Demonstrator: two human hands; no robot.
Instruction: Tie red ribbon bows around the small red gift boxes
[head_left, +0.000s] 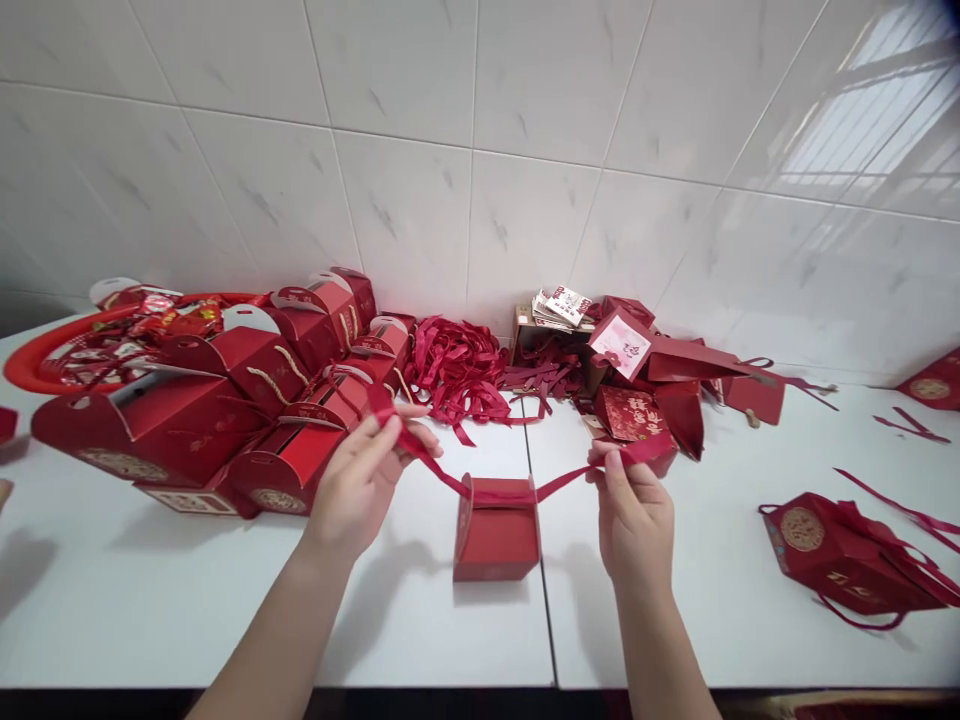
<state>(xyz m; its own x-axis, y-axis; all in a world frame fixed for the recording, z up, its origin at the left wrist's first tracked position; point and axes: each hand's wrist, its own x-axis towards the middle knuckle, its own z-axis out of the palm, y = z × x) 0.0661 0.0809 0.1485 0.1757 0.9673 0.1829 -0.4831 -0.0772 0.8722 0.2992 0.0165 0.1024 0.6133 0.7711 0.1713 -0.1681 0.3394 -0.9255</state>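
A small red gift box [498, 545] stands upright on the white table in front of me. A dark red ribbon [559, 484] runs through the top of the box and stretches out to both sides. My left hand [367, 470] pinches one end of it, up and to the left of the box. On the other side, my right hand [632, 500] pinches the opposite end between thumb and fingers. Both hands are apart from the box itself.
Finished-looking red boxes [180, 420] crowd the left beside a red tray [30, 360] of wrapped sweets. Behind lies a heap of ribbons [457, 360]. Cards [562, 306] and folded boxes [637, 410] sit back right. Another ribboned box [847, 555] lies at right.
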